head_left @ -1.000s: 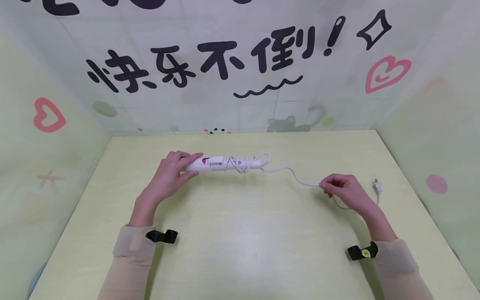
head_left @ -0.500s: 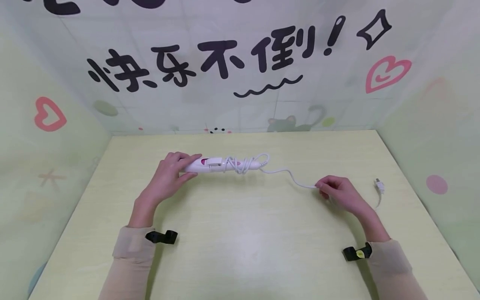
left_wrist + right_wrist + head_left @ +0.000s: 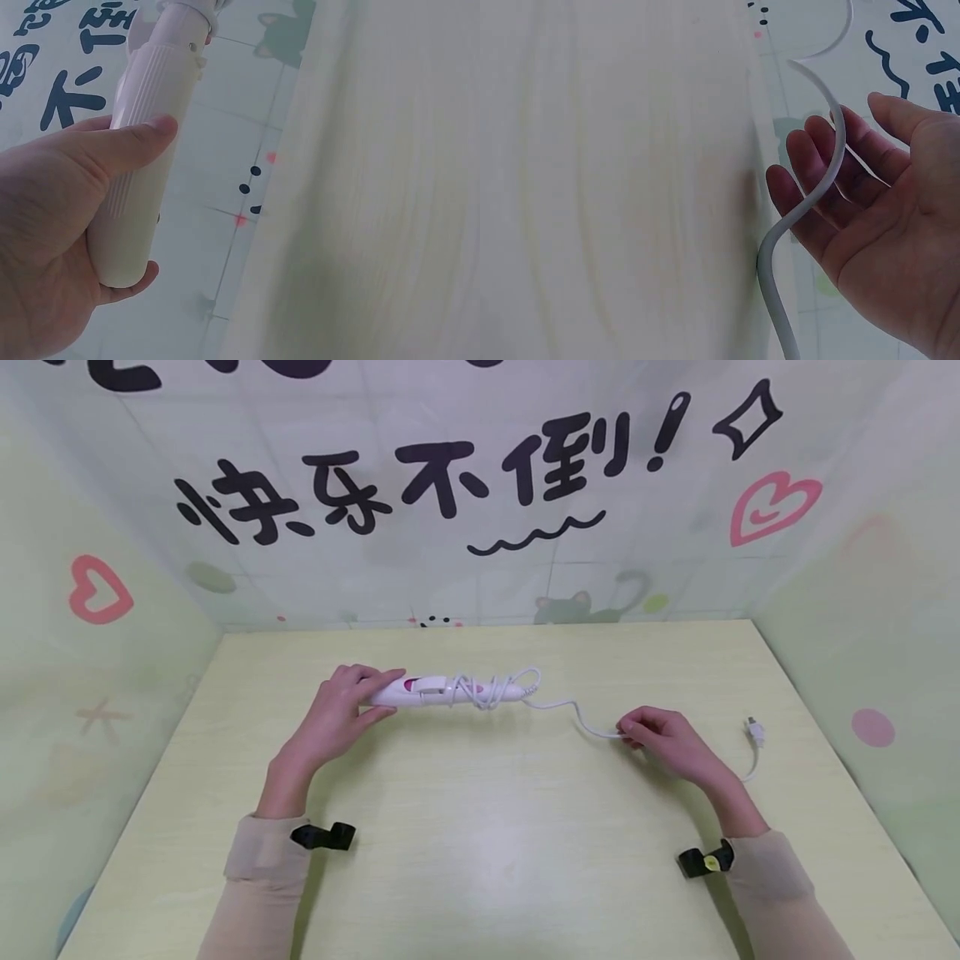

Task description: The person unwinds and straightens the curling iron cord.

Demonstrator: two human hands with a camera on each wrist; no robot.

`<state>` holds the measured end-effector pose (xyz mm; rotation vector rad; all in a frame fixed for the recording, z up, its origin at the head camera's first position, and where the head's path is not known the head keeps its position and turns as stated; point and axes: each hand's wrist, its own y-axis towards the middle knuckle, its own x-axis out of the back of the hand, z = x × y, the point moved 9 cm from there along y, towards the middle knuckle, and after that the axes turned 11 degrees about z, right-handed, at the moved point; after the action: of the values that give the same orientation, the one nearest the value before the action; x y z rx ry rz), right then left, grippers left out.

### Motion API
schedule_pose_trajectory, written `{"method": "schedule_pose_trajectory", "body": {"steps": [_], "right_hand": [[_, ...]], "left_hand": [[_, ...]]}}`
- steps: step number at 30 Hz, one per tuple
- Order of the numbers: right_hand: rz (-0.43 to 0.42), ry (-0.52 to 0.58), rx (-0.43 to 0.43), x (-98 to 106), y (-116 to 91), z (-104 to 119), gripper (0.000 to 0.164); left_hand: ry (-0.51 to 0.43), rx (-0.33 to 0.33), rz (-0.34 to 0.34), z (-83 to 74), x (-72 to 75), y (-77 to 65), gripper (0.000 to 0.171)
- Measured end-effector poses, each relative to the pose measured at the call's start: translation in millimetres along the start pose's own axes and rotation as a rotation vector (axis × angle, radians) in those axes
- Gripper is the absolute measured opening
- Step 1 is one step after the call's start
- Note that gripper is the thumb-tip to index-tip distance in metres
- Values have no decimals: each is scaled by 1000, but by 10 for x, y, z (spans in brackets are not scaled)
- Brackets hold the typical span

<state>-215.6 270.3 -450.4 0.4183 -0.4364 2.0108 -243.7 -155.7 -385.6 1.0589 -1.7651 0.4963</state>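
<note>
In the head view my left hand (image 3: 337, 710) holds one end of a white hair iron (image 3: 390, 693) with pink details. Its thumb lies along the ribbed casing (image 3: 142, 97) in the left wrist view, with fingers behind. White cord is wound around the iron's other half. From there the loose cord (image 3: 588, 727) runs right to my right hand (image 3: 663, 743). In the right wrist view, this cord (image 3: 841, 142) crosses the insides of the loosely bent fingers, while the thumb stands apart from it. My palm and forearm hide part of the cord in the head view.
A two-pin plug (image 3: 755, 732) lies at the cord's far end, right of my right hand. The pale wooden table (image 3: 480, 827) meets printed walls (image 3: 465, 585) at the back and sides. Each wrist carries a black camera mount (image 3: 324, 836).
My right hand has moved left along the cord, toward the iron, and the slack between them bends more. My left hand and the hair iron stay nearly still.
</note>
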Motion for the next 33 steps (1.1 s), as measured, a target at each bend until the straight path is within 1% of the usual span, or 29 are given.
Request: {"method": "schedule_pose_trajectory", "body": {"steps": [3, 6, 10, 17, 21, 24, 27, 33], "right_hand": [[17, 4, 6, -37, 48, 45, 20], [16, -5, 5, -67, 93, 81, 21], [-31, -12, 8, -82, 159, 135, 22], [-89, 49, 38, -126, 314, 204, 28], [-114, 27, 61, -155, 400, 250, 28], [-105, 14, 86, -211, 463, 293, 28], [-78, 13, 114, -283, 495, 350, 27], [-24, 26, 119, -392, 511, 377, 24]], "left_hand": [[2, -1, 10, -7, 3, 3, 55], [3, -4, 22, -19, -7, 19, 56], [9, -5, 33, -35, -11, 41, 56], [11, 5, 35, -42, 6, 30, 56], [11, 9, 37, -46, 3, 18, 55], [15, 11, 35, -47, 0, 10, 55], [16, 7, 31, -49, -5, 11, 55], [11, 15, 38, -37, -21, 34, 55]]}}
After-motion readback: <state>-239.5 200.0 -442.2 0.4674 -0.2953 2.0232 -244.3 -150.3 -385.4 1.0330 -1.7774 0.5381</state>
